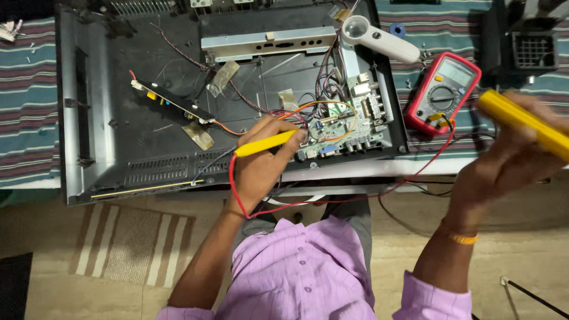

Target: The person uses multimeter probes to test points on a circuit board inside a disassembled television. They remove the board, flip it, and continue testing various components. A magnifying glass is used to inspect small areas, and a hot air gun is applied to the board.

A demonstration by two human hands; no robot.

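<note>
My left hand (264, 163) grips a yellow test probe (265, 143) like a pen, its tip on the green circuit board (344, 127) inside an opened black television back (172, 101). A red lead (234, 189) runs from that probe. My right hand (510, 157) is raised to the right of the set and holds a second yellow probe (524, 121), clear of the board. A red-cased multimeter (443, 92) lies between the set and my right hand.
A white magnifying glass (373, 34) rests on the set's top right corner. A narrow black board with wires (172, 102) and a metal bracket (267, 42) sit inside the casing. Striped cloth (26, 106) covers the surface; a striped mat (130, 243) lies on the floor.
</note>
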